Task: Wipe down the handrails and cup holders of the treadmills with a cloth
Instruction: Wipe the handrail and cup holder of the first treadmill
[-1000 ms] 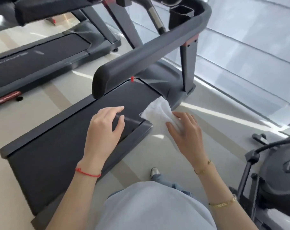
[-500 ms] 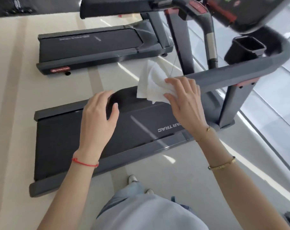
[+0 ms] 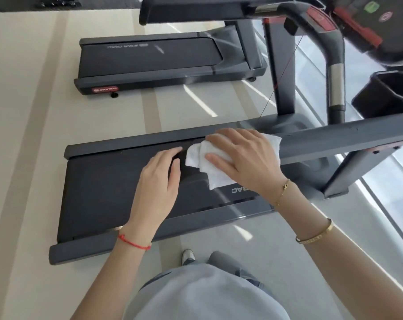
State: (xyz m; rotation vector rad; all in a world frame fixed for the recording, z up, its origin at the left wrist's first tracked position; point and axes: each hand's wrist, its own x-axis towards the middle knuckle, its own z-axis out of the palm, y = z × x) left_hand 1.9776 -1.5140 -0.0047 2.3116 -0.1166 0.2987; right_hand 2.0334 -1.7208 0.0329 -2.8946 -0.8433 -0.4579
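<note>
A white cloth (image 3: pixel 215 179) is draped over the free end of the near treadmill's grey handrail (image 3: pixel 334 139). My right hand (image 3: pixel 244 158) holds the cloth on the rail, fingers over the far side and thumb on the near side. A corner of the cloth hangs down below the thumb. Just left of the rail's tip is my left hand (image 3: pixel 159 181), fingers loosely curved and holding nothing; I cannot tell whether its fingertips touch the tip. A black cup holder (image 3: pixel 385 95) sits behind the rail at the right edge.
The near treadmill's belt (image 3: pixel 103 181) lies under my hands. A second treadmill (image 3: pixel 149 58) stands further back, its handrail (image 3: pixel 196 10) crossing the top. The console (image 3: pixel 369 19) and curved grip (image 3: pixel 334 65) are at top right. A glass wall runs along the right.
My right hand has brought the cloth down from a loose hold above the rail onto the rail's end. My left hand stayed beside the tip. The view has swung left.
</note>
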